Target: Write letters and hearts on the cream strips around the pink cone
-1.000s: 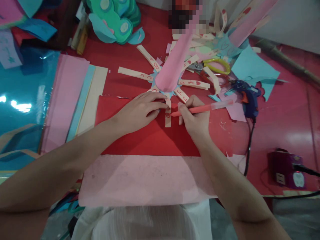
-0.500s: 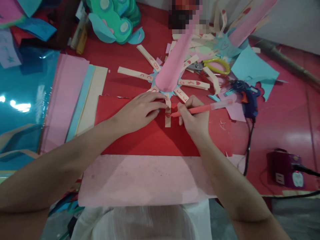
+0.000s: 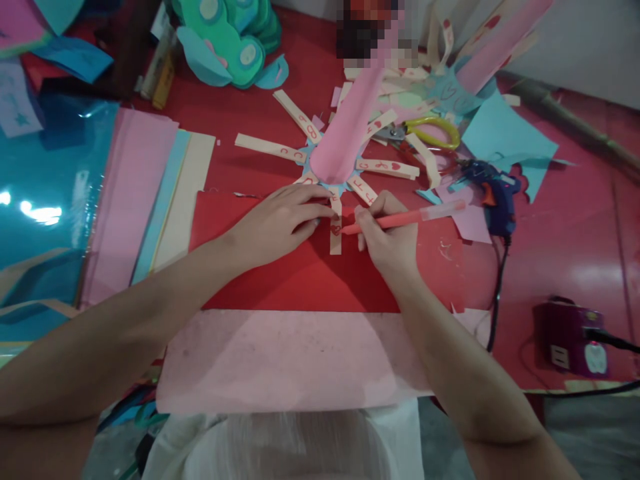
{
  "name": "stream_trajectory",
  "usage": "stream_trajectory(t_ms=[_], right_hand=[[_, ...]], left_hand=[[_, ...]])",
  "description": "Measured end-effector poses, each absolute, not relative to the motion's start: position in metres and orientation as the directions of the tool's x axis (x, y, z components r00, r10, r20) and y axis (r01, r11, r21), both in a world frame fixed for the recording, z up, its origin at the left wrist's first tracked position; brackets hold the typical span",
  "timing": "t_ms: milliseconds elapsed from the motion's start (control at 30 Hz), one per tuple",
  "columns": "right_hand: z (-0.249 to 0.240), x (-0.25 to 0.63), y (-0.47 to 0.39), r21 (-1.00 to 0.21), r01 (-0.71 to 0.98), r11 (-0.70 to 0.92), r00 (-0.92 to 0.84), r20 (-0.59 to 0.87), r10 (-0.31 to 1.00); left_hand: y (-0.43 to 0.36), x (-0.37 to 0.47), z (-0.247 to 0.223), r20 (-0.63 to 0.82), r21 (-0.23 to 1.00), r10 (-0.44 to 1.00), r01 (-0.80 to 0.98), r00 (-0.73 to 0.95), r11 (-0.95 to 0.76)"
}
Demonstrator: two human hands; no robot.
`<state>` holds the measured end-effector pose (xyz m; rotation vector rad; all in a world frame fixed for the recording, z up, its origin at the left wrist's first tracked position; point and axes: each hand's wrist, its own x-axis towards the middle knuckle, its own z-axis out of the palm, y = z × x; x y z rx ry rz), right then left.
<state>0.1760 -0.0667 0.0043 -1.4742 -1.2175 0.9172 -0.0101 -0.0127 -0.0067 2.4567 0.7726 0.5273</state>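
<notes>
My right hand (image 3: 393, 240) grips a red felt-tip pen (image 3: 400, 219), its tip touching or just beside a small red heart on a cream paper strip (image 3: 336, 245). Stretched out flat from the left, my left hand (image 3: 283, 220) rests its fingertips on that strip's upper part, and its fingers hold nothing. The strip is one of several lettered strips fanning out from a blue paper base under a tall pink paper cone (image 3: 345, 133). Beneath both hands lies a red sheet (image 3: 300, 287), with a pale pink sheet (image 3: 295, 360) nearer to me.
Yellow-handled scissors (image 3: 433, 132), a blue glue gun (image 3: 497, 193) and paper scraps lie to the right. A purple power adapter (image 3: 575, 337) with cords sits at far right. Stacked coloured sheets (image 3: 133, 200) lie left; green paper shapes (image 3: 233, 40) are behind. A second pink cone (image 3: 505, 47) stands back right.
</notes>
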Motion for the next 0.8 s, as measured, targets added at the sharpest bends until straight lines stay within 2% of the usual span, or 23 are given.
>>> stream_trajectory(t_ms=[800], right_hand=[[-0.0001, 0.1768, -0.0660, -0.976, 0.216, -0.001, 0.298, 0.065, 0.952]], left_hand=[[-0.0124, -0.0099, -0.0068, 0.212, 0.569, 0.607, 0.408, 0.766, -0.714]])
